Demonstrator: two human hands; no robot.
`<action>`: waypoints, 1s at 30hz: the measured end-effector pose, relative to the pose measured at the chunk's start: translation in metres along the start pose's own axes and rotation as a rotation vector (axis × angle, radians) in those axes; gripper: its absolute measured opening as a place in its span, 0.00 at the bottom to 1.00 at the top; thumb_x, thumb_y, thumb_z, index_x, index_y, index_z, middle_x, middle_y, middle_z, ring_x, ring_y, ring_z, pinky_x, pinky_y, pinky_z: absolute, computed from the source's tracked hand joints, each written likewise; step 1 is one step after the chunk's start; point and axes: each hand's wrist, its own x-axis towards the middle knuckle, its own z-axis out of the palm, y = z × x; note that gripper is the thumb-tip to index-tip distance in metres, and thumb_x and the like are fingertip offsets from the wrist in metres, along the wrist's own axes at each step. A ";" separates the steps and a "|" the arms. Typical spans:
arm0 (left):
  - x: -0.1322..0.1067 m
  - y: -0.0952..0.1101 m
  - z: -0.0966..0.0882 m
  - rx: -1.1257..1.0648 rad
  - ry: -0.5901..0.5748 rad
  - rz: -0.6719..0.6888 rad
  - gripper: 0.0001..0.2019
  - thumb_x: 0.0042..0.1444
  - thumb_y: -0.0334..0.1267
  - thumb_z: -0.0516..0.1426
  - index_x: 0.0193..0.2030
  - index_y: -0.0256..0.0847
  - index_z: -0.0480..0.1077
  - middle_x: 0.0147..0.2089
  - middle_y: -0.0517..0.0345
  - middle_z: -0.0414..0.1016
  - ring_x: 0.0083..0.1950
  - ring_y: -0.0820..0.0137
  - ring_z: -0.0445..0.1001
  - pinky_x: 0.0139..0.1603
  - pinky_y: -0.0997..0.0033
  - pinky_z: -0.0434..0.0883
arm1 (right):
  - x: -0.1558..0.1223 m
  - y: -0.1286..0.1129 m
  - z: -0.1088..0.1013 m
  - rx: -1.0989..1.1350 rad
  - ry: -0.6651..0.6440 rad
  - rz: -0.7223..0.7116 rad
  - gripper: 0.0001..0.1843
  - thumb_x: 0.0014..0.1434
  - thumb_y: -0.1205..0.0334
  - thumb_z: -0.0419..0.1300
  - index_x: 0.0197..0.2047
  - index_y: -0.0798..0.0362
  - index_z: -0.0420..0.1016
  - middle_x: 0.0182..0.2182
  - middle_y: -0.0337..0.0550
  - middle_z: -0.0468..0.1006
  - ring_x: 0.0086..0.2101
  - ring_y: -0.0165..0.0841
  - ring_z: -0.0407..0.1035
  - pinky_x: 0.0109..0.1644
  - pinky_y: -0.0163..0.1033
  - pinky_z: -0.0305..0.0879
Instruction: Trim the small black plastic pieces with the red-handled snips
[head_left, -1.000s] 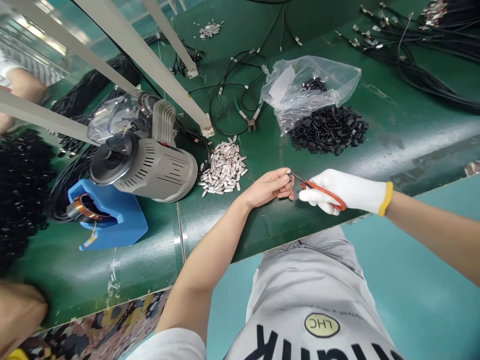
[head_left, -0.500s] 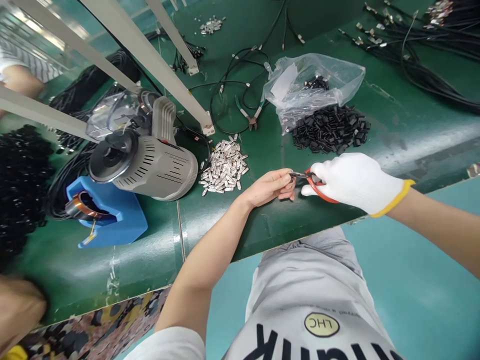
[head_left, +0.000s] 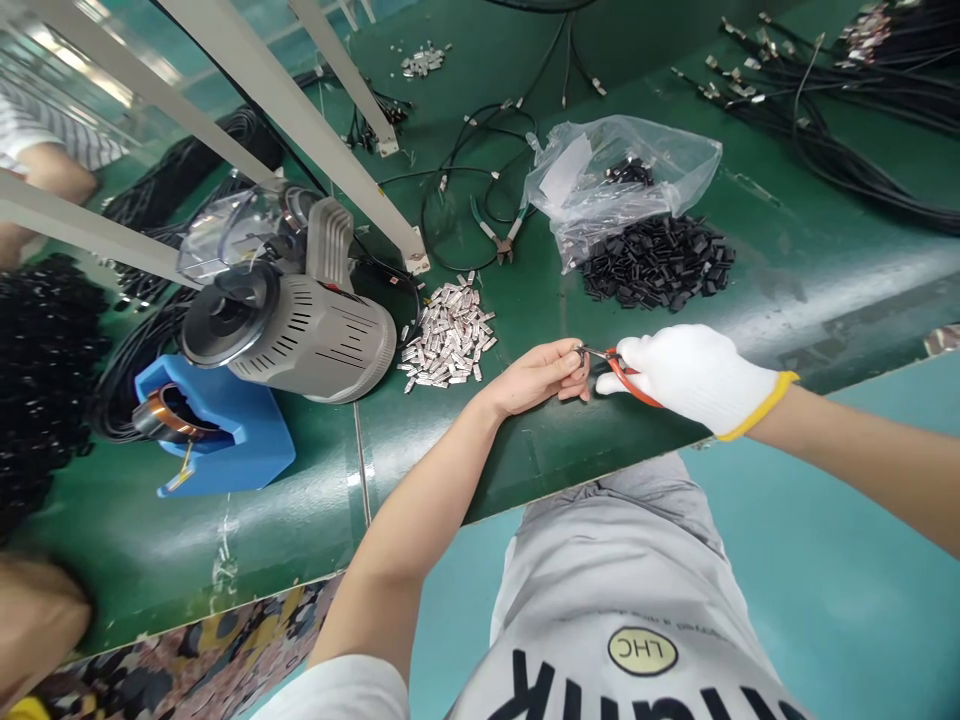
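Observation:
My right hand (head_left: 686, 372), in a white glove with a yellow cuff, grips pliers (head_left: 630, 384) with orange-red handles. Their thin metal jaws reach left to the fingertips of my left hand (head_left: 546, 372). That hand is bare and closed in a pinch just above the table's front edge. A small dark piece shows at its fingertips by the jaws, too small to name. To its left lies a pile of small silvery metal connectors (head_left: 448, 335). Beyond my hands is a heap of small black plastic pieces (head_left: 664, 265), partly under a clear plastic bag (head_left: 622, 175).
Green-handled cutters (head_left: 504, 247) lie among black cables (head_left: 457, 165). A grey machine (head_left: 315, 335) and a blue tape dispenser (head_left: 262, 440) with amber tape stand at left, beside white frame posts (head_left: 300, 120). Cable bundles (head_left: 847, 150) lie back right. Another person's arm (head_left: 41, 620) is at lower left.
My right hand and the pliers have shifted slightly left and towards my body. My left hand has hardly moved and keeps its pinch.

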 end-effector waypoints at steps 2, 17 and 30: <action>0.000 -0.001 -0.001 0.001 -0.001 -0.002 0.24 0.58 0.57 0.66 0.32 0.39 0.65 0.29 0.65 0.61 0.26 0.78 0.61 0.44 0.64 0.75 | 0.000 -0.001 0.004 0.053 -0.018 0.009 0.36 0.70 0.30 0.43 0.37 0.53 0.75 0.27 0.52 0.78 0.31 0.43 0.76 0.33 0.41 0.41; -0.002 0.003 0.001 -0.039 0.012 0.019 0.23 0.58 0.56 0.67 0.32 0.38 0.66 0.28 0.63 0.62 0.26 0.77 0.63 0.39 0.69 0.71 | 0.004 0.002 0.009 0.128 0.121 -0.005 0.35 0.63 0.26 0.50 0.40 0.52 0.75 0.29 0.48 0.80 0.29 0.38 0.72 0.33 0.40 0.43; 0.008 -0.015 -0.003 0.137 0.351 0.291 0.22 0.62 0.58 0.62 0.45 0.38 0.74 0.35 0.57 0.75 0.34 0.72 0.75 0.44 0.68 0.73 | 0.005 0.002 0.006 0.214 0.164 0.157 0.29 0.67 0.35 0.51 0.49 0.52 0.77 0.31 0.47 0.82 0.30 0.39 0.73 0.33 0.40 0.47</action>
